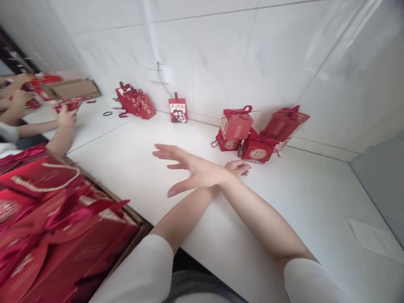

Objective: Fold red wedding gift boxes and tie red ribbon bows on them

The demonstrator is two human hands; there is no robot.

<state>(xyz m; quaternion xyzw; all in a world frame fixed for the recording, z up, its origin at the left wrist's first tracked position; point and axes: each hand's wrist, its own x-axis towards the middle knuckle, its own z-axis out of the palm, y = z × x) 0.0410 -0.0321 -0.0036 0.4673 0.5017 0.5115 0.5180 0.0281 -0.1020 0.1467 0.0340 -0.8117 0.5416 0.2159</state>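
My forearms cross over the white table (139,155), the right one on top of the left. My right hand (186,168) reaches out to the left above the table, fingers and thumb spread, holding nothing. Beyond the crossing lies my left hand (238,167), its fingers loosely curled in with nothing seen in them. Just past it stand small red gift boxes tied with ribbons: an upper box (238,126) on a lower box (230,144), a box with a round gold pattern (257,151), and a tilted box (280,126). Neither hand visibly touches them.
At lower left, a carton (139,221) holds several red gift boxes (91,252). Red bags (135,101) and a printed red card (177,111) stand by the wall, below a socket (158,73). Another person's hand (67,115) holds something red; a black ring (107,113) lies nearby.
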